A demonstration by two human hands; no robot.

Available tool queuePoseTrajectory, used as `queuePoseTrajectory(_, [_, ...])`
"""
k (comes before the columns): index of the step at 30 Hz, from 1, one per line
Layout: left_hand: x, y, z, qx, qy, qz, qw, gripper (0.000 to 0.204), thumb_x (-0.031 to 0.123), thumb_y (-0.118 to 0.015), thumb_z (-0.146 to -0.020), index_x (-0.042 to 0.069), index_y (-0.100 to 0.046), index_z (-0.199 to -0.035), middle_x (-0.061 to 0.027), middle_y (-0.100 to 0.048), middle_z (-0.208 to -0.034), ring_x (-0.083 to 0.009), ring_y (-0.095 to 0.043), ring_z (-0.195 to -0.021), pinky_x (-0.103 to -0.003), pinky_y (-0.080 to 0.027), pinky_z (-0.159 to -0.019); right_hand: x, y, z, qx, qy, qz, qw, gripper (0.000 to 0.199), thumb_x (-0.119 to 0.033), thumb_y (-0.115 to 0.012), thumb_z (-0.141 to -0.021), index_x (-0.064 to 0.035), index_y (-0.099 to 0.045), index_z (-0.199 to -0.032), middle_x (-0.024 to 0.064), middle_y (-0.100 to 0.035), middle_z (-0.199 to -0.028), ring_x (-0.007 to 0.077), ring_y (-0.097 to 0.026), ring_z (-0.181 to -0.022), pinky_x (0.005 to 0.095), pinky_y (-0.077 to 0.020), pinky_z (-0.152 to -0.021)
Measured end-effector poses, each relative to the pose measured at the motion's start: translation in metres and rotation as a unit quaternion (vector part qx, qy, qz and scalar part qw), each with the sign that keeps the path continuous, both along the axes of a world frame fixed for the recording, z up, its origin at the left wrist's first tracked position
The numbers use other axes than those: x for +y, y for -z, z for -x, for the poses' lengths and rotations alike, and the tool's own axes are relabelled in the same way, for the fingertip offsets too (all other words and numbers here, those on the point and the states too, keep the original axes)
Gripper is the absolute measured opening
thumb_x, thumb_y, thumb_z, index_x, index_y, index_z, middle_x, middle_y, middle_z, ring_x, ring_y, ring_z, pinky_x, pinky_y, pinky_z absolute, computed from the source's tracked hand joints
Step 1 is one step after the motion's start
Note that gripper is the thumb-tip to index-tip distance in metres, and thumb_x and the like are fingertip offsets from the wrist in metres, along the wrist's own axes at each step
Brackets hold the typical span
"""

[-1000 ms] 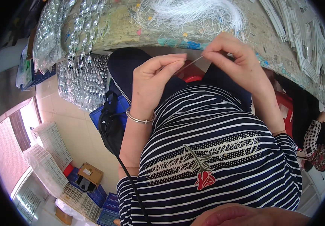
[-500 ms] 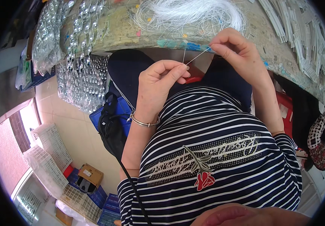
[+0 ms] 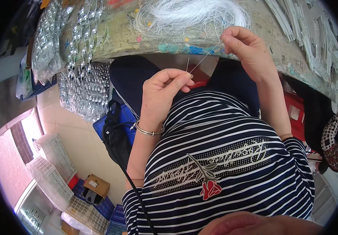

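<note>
My left hand [image 3: 162, 88] is closed in a pinch above my lap, thumb against forefinger. Between its fingertips it grips a thin white strand [image 3: 205, 58] and a short, thin straight piece [image 3: 188, 64] that points upward; whether that piece is the strand's other end or a needle I cannot make out. Up and to the right, my right hand [image 3: 249, 55] pinches the strand's far end, close to the table edge. The strand runs taut and slanting between both hands. A loose bundle of fine white strands [image 3: 194, 15] lies on the worn table just beyond them.
On the paint-stained table [image 3: 118, 41], shiny twisted silver strips [image 3: 83, 37] hang over the left edge, and white slats [image 3: 308, 43] are piled at right. White plastic crates [image 3: 49, 180] and a cardboard box [image 3: 97, 186] stand lower left. A person in checked sleeves [image 3: 329, 135] sits at right.
My right hand has moved slightly up and right, my left slightly down and left. The strand between them is stretched longer.
</note>
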State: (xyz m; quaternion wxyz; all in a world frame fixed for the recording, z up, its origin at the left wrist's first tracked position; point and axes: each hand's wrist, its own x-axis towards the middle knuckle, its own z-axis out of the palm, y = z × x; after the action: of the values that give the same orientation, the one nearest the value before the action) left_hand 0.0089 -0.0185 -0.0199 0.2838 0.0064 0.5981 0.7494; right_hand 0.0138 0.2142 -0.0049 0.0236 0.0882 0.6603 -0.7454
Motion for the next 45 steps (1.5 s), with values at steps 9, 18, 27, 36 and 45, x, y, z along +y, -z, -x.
queuePoseTrajectory(9, [0.004, -0.001, 0.0, -0.012, 0.016, -0.006, 1.0, 0.012, 0.005, -0.062, -0.085, -0.003, -0.065, -0.093, -0.0086, -0.066, -0.083, -0.0107, -0.06, -0.071, -0.021, -0.049, -0.068, -0.02, -0.013, 0.007, -0.008, -0.016, 0.142, 0.99, 0.019, -0.022, -0.052, -0.094, -0.005, -0.061, -0.097, 0.0032, -0.061, -0.085, 0.0118, -0.06, -0.08, 0.0271, -0.0484, -0.078])
queuePoseTrajectory(18, [0.002, -0.002, 0.001, 0.013, 0.001, 0.006, 1.0, 0.012, 0.004, -0.061, -0.085, -0.004, -0.064, -0.094, -0.0087, -0.066, -0.083, -0.0104, -0.06, -0.072, -0.021, -0.05, -0.068, -0.024, -0.009, 0.003, -0.024, -0.112, 0.073, 0.991, 0.015, -0.017, -0.054, -0.093, -0.0034, -0.06, -0.093, 0.0016, -0.06, -0.081, 0.0076, -0.056, -0.069, 0.0235, -0.0486, -0.072])
queuePoseTrajectory(27, [0.004, -0.005, -0.002, 0.056, 0.012, 0.045, 0.997, 0.011, 0.005, -0.061, -0.086, -0.003, -0.065, -0.093, -0.0065, -0.066, -0.082, -0.0084, -0.06, -0.072, -0.02, -0.049, -0.066, -0.037, 0.002, -0.001, 0.023, -0.13, -0.101, 0.986, 0.014, -0.015, -0.065, -0.084, -0.0025, -0.068, -0.089, 0.0014, -0.064, -0.08, 0.0065, -0.059, -0.072, 0.0204, -0.0476, -0.065])
queuePoseTrajectory(36, [0.002, -0.003, -0.003, 0.095, 0.042, 0.077, 0.992, 0.012, 0.007, -0.062, -0.086, -0.002, -0.065, -0.092, -0.0063, -0.066, -0.082, -0.0084, -0.061, -0.073, -0.02, -0.049, -0.066, -0.041, 0.001, -0.002, -0.027, -0.159, -0.041, 0.986, 0.009, -0.008, -0.061, -0.086, -0.0005, -0.065, -0.088, 0.001, -0.06, -0.08, 0.0078, -0.059, -0.07, 0.0204, -0.0473, -0.062])
queuePoseTrajectory(45, [0.0, -0.004, -0.001, 0.067, 0.043, 0.035, 0.996, 0.014, 0.003, -0.059, -0.087, -0.004, -0.064, -0.097, -0.0103, -0.067, -0.091, -0.0119, -0.062, -0.077, -0.022, -0.05, -0.071, -0.03, -0.005, 0.0, -0.06, -0.106, -0.013, 0.992, 0.011, -0.013, -0.061, -0.087, -0.0034, -0.065, -0.091, -0.0019, -0.062, -0.084, 0.0044, -0.054, -0.078, 0.0193, -0.0433, -0.073])
